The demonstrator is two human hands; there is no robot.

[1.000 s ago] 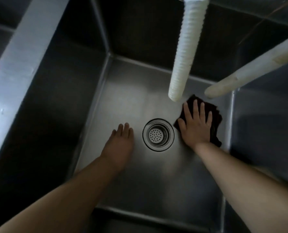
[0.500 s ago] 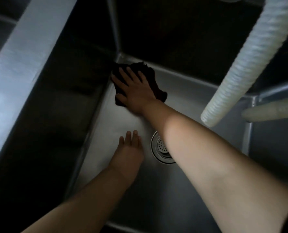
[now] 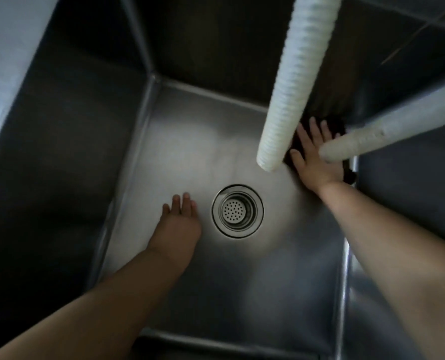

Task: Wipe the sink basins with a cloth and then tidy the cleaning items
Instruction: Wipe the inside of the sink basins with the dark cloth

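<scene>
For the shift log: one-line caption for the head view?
Right hand presses a dark cloth into the steel sink basin's far right corner; left hand rests flat beside the round drain strainer.

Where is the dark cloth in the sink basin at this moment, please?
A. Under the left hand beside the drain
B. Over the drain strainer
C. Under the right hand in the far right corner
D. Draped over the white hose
C: the right hand presses flat on the dark cloth in the far right corner, while the left hand lies bare beside the drain strainer.
</scene>
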